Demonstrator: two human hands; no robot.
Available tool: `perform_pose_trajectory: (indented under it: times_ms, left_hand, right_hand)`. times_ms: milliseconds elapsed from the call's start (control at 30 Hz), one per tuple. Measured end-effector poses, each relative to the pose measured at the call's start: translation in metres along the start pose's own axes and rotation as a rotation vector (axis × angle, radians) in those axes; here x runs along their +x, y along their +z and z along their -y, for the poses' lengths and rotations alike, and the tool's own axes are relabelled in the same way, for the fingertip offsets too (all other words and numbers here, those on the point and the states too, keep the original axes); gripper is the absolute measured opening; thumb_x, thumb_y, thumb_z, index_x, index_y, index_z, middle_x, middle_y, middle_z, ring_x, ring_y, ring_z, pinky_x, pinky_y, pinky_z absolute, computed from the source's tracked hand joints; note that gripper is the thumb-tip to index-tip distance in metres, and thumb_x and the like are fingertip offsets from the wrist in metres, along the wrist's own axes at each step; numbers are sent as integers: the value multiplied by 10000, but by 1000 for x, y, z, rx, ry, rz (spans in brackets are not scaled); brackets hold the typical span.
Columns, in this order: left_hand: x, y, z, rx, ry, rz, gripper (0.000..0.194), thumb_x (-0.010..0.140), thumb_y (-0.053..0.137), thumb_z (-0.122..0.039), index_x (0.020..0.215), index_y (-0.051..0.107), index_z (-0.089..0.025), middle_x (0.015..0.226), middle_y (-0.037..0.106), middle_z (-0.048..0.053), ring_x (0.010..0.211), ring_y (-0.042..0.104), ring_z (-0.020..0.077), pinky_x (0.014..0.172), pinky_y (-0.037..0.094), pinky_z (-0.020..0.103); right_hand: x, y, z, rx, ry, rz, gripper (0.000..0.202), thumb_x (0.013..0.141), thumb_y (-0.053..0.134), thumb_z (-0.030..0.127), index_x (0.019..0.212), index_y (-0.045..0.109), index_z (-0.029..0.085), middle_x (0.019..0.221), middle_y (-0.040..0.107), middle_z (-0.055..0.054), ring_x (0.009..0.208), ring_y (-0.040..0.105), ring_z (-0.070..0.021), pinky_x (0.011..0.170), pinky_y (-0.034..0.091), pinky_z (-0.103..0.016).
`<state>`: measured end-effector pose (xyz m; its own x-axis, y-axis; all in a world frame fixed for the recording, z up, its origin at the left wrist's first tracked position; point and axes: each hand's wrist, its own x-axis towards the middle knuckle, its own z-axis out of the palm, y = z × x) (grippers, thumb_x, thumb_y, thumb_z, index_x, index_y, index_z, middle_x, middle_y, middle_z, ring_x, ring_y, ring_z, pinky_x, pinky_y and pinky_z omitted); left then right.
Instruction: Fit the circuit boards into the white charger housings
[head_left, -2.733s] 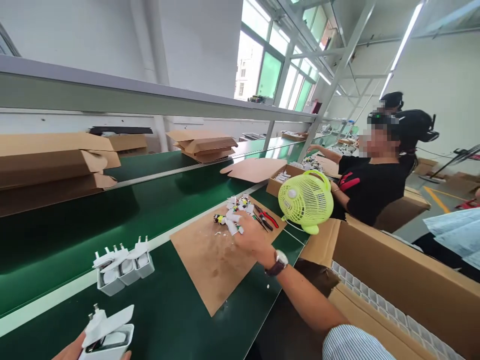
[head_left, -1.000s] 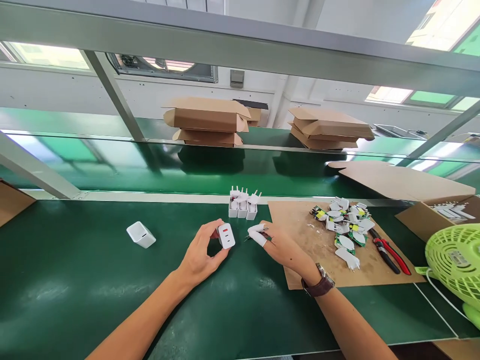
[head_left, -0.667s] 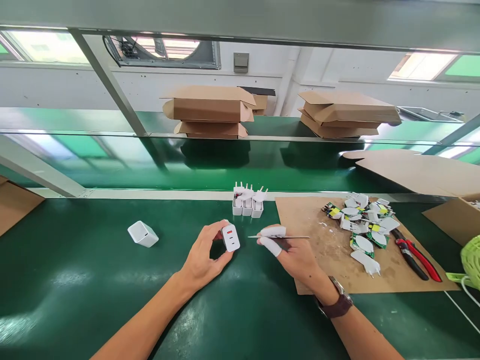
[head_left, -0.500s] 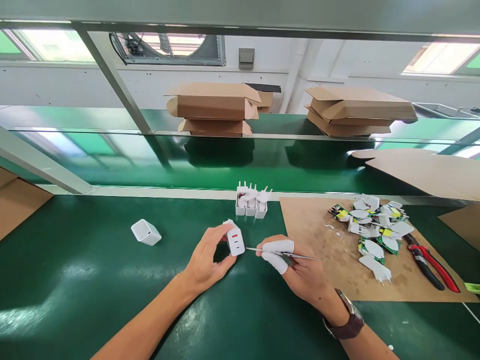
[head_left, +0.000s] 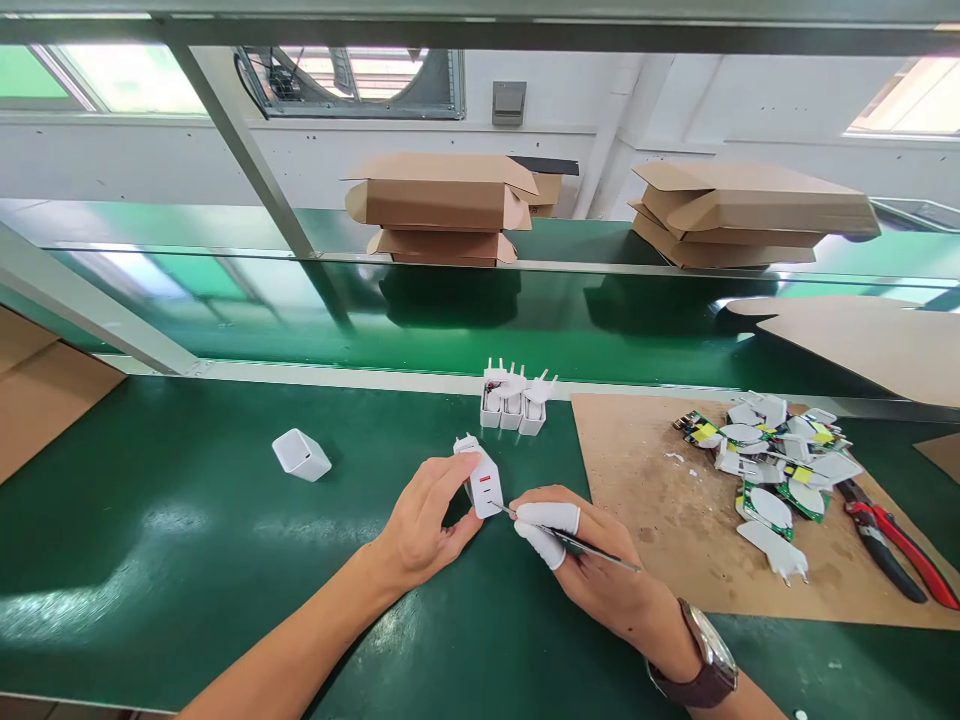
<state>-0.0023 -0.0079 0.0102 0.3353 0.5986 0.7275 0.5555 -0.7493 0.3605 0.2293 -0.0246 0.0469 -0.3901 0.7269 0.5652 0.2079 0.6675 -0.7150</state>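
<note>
Well inside the near table edge [head_left: 90, 701], hands [head_left: 424, 520] [head_left: 604, 570] flank a charger [head_left: 486, 487].

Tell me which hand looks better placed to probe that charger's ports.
Probably the right hand: it grips a thin pointed tool, tip at the port face, while the left hand holds the white charger.

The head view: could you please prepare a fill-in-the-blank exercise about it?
The left grip holds a white charger; its topmost port is coloured ____.
The right grip, holding a thin tool, wears exactly ____ white finger covers.
The sheet under the pliers is coloured ____.
Missing words: red; two; brown.
</note>
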Motion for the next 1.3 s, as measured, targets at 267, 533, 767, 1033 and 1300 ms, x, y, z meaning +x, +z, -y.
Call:
perform_pose_trajectory:
  times_ms: [267,533,767,1033,1300]
  left_hand:
    - [3,0,-2,36,47,-24,805,868,698,-35,1578,346,-175,1202,674,167,1024,673,247,820,636,368]
    - [3,1,-5,82,69,-45,824,852,705,-5,1576,344,-164,1178,665,166,972,663,236,795,626,362]
    - [-1,2,-6,97,80,-30,812,852,697,5,1572,349,-132,1177,660,182,989,658,245,792,622,369]
    - [4,0,-7,95,89,-55,799,841,666,38,1563,353,-99,1150,652,180,969,628,235,789,616,362]
    - [4,-1,-5,120,74,-77,758,867,679,-29,1551,367,-126,1178,636,171,1032,636,238,834,611,347]
  right_hand:
    - [0,3,-3,-58,-15,-26,282,991,586,90,1190,625,286,1056,749,-47,883,732,-153,766,636,-283]
    - [-2,7,-6,-42,100,-55,236,964,621,99,1120,673,269,1055,767,-40,895,745,-165,797,633,-294]
    - [1,13,-3,156,310,-112,99,970,659,244,972,757,255,962,783,-41,846,768,-189,783,652,-298]
    - [7,8,1,465,663,-234,276,830,821,492,871,785,221,887,792,-63,761,793,-245,795,697,-380]
    - [7,10,0,449,586,-287,293,812,837,510,861,782,226,944,787,-75,747,784,-236,798,699,-382]
